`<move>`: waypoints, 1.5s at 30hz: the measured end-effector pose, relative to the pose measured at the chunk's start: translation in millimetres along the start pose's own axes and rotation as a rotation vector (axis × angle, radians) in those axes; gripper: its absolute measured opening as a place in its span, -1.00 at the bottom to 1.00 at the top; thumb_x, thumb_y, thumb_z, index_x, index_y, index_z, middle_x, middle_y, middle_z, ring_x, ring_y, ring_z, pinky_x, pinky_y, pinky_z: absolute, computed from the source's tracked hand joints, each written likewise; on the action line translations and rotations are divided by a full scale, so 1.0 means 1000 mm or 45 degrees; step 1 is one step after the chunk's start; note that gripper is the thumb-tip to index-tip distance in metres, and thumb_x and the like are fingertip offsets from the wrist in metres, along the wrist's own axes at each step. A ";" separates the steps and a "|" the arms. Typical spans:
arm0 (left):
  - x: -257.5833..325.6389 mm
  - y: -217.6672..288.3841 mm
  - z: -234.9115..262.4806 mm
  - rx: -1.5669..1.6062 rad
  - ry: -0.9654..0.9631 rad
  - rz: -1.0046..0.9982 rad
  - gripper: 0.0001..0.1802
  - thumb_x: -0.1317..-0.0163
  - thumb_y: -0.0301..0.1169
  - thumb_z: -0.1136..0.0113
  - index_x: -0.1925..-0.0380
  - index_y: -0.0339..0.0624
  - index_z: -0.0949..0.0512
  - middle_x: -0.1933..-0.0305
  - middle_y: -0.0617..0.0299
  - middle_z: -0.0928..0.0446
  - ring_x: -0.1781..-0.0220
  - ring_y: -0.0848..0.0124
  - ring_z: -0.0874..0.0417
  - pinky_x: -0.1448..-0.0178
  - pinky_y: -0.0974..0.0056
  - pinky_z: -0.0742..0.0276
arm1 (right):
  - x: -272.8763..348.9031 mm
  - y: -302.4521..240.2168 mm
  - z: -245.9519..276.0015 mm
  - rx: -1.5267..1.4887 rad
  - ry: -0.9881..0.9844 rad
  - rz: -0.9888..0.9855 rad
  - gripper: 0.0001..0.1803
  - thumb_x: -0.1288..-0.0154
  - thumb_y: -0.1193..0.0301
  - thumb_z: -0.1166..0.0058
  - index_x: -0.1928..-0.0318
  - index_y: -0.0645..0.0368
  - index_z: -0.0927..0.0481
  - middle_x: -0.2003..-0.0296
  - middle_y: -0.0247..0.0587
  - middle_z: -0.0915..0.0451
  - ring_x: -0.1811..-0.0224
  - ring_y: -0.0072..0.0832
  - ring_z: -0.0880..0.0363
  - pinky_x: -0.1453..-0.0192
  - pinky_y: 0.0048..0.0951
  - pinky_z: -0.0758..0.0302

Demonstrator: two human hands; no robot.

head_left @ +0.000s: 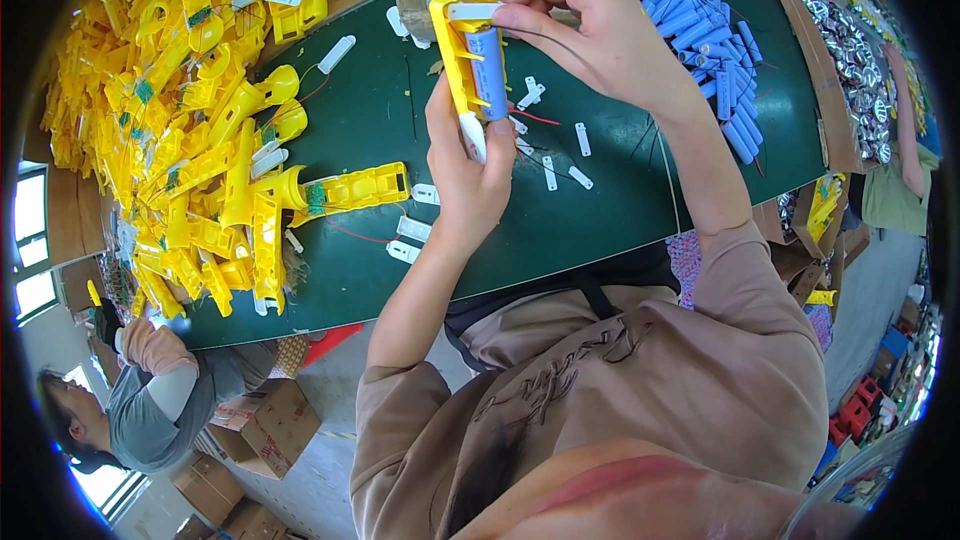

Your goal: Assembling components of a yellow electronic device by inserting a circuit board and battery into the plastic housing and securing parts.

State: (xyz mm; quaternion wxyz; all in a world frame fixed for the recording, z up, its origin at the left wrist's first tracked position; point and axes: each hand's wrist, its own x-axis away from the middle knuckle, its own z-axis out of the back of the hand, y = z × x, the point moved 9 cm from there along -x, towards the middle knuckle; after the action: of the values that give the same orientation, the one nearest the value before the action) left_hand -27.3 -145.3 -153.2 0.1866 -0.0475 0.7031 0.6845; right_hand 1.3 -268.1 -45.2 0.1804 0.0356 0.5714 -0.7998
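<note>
My left hand [468, 165] is wrapped round the lower part of a yellow plastic housing half [452, 52], held upright above the green table. A blue cylindrical battery [487, 70] sits along the housing's open side. Near my left fingers a white oblong piece [473, 137] shows at the housing's lower end. My right hand [570, 15] has its thumb and forefinger at the end of a white flat strip [472, 11], which lies across the top of the housing. A dark wire runs by my right fingers.
A large heap of yellow housings [190, 130] covers the table's left side. Blue batteries with wires [700, 35] are piled at the right. Loose small white strips [583, 139] lie on the green table [600, 205]. A carton of shiny reflector cups [845, 70] stands far right. Other people work at both sides.
</note>
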 end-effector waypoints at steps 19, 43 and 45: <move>0.000 -0.015 -0.025 0.198 -0.358 0.367 -0.42 -0.23 -0.58 0.10 -0.27 -0.23 -0.09 0.10 0.13 -0.42 0.27 0.49 -0.52 0.21 0.37 -0.53 | -0.010 0.061 0.014 0.236 -0.193 0.126 -0.76 -0.37 0.37 0.02 0.04 0.25 -0.49 0.21 -0.29 -0.53 0.17 -0.62 -0.52 0.13 -0.61 -0.51; 0.005 -0.031 -0.030 0.347 -0.321 0.490 -0.58 -0.33 -0.41 0.20 -0.18 -0.20 -0.14 0.23 0.04 -0.47 0.35 0.41 -0.57 0.30 0.29 -0.62 | 0.022 0.099 -0.024 -0.313 0.191 -0.033 -0.43 -0.34 0.24 -0.03 -0.28 0.07 -0.17 -0.06 -0.23 -0.39 -0.04 -0.49 -0.44 -0.14 -0.45 -0.41; 0.006 -0.034 -0.032 0.434 -0.325 0.563 -0.59 -0.33 -0.40 0.20 -0.17 -0.20 -0.14 0.23 0.04 -0.47 0.35 0.41 -0.57 0.31 0.29 -0.62 | 0.023 0.099 -0.023 -0.390 0.224 -0.015 -0.42 -0.32 0.22 -0.06 -0.25 0.12 -0.19 0.02 -0.15 -0.45 0.00 -0.42 -0.49 -0.07 -0.44 -0.45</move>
State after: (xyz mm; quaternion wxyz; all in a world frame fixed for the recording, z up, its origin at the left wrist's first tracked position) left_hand -28.7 -177.2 -187.2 0.1252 0.2250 0.7721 0.5810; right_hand 8.6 -280.1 -148.5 0.1283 0.0741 0.7003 -0.6983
